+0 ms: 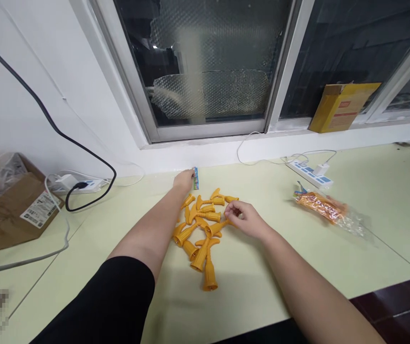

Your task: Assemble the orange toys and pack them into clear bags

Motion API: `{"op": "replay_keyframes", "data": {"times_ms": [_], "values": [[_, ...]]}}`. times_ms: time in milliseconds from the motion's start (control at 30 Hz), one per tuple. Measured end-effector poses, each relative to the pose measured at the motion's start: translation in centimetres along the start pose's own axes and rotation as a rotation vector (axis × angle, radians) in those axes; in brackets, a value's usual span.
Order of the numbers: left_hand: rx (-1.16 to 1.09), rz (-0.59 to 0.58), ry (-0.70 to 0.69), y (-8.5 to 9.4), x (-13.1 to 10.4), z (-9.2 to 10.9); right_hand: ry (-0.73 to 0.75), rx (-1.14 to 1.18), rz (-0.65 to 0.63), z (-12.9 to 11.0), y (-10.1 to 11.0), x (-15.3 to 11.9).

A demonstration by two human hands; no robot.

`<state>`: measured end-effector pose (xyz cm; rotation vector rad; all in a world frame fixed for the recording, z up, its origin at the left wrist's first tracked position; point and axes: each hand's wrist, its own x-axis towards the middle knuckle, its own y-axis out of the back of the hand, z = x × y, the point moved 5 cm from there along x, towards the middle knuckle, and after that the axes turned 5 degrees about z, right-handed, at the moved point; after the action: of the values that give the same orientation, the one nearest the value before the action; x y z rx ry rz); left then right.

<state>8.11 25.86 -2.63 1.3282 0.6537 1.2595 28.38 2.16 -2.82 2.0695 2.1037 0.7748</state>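
Note:
Several orange plastic pieces (210, 270), each with a ribbed, flared hollow end and some with a curved crosspiece, lie in a loose heap between my arms. Past the heap's far side, my left hand (184, 179) is closed at a small blue-green printed strip (195, 178), apparently gripping it. At the heap's right edge, my right hand (244, 218) has thumb and fingers curled into a pinch. One orange piece (216, 229) runs up to this hand, and its end is hidden there. Whether the fingertips hold anything is unclear.
A clear bag (329, 210) of orange pieces lies to the right. Power strips stand at right (309, 173) and left (92, 186), with cables about them. An open cardboard box (18, 210) is at left; a yellow carton (344, 107) leans on the window.

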Motion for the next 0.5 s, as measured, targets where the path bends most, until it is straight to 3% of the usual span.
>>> {"op": "replay_keyframes", "data": {"times_ms": [200, 333, 500], "values": [[0.0, -0.064, -0.041, -1.3, 0.2, 0.4, 0.03, 0.005, -0.038, -0.3, -0.3, -0.1], [-0.032, -0.157, -0.146, -1.8, -0.1, 0.9, 0.012, -0.023, -0.037, -0.1, -0.4, 0.0], [-0.074, -0.216, -0.224, -1.6, -0.4, 0.9, 0.015, -0.034, -0.043, 0.0, -0.2, 0.0]]}}
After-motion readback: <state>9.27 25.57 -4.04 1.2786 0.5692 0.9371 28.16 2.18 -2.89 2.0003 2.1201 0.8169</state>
